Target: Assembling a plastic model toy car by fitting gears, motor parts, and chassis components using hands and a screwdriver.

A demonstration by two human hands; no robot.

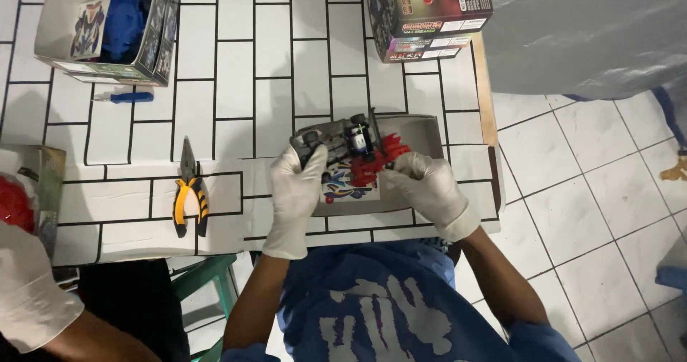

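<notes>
From the head camera: the left hand (297,190) grips the grey toy car frame (336,141) over the open box lid (422,129); the right hand (428,186) pinches its red part (379,158); best to hold both steady and press softly.

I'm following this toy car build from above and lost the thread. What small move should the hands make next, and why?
Probably bring the red part onto the grey car chassis and seat it. The left hand grips the chassis over the shallow tray, the right hand holds the red part against its side, and the pliers lie untouched, so hands alone seem enough.
</notes>
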